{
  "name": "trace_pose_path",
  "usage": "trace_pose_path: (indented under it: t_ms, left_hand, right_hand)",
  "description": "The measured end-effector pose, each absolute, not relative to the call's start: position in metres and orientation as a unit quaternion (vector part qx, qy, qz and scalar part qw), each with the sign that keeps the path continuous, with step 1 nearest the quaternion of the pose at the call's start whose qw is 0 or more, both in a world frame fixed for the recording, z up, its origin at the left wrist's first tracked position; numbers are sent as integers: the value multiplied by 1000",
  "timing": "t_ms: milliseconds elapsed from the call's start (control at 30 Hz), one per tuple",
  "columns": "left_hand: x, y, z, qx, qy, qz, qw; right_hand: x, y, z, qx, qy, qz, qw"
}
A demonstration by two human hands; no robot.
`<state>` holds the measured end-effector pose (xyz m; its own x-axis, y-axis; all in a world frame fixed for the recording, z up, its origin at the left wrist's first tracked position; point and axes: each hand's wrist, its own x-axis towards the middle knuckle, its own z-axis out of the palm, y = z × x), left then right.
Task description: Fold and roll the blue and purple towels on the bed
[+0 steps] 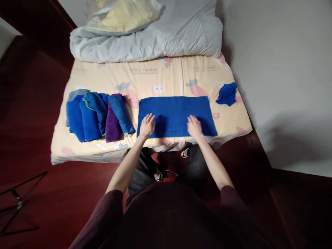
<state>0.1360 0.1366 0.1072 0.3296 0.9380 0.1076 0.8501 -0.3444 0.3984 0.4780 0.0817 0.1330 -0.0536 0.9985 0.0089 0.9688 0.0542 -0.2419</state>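
Observation:
A blue cloth (175, 110) with a thin green edge lies spread flat in a wide rectangle near the bed's front edge. Over its left part is my left hand (147, 125), palm down with the fingers apart. My right hand (194, 126) is over the right part, its fingers also apart and holding nothing. Whether the palms press on the cloth is hard to tell. Left of it, several rolled cloths lie side by side, among them a purple one (113, 124) and a blue one (121, 114). A crumpled blue cloth (227, 94) sits at the right.
The bed (95, 77) has a cream patterned sheet. A grey-white quilt (178, 39) is bunched across its back, with a yellow item (129, 15) on top. A pale wall (280, 69) stands at the right. Black metal legs (19, 204) stand on the floor at the lower left.

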Motion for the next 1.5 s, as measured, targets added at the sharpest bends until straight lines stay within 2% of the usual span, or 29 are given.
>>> trace_pose_path:
  t_ms: [67,167,300,500,1067,1367,1500]
  left_hand:
    - [152,132,91,782,580,162,161]
    - [157,121,63,753,620,132,177]
    - [148,115,40,753,620,148,163]
    - [148,117,32,745,619,202,147]
    - [150,118,34,747,627,173,138]
    - [153,118,35,746,639,150,110]
    - [193,121,35,718,672,146,109]
  right_hand:
    - [407,100,125,-621,-765,106,134]
    - [329,116,101,-569,-801,144,120]
    - [302,117,63,-567,-799,170,106]
    - [355,119,48,-571,-794,169,127]
    - [597,95,42,-770,-629,69,88]
    - [609,99,28,-791,-604,16,95]
    - [609,99,24,-786,-608,3,114]
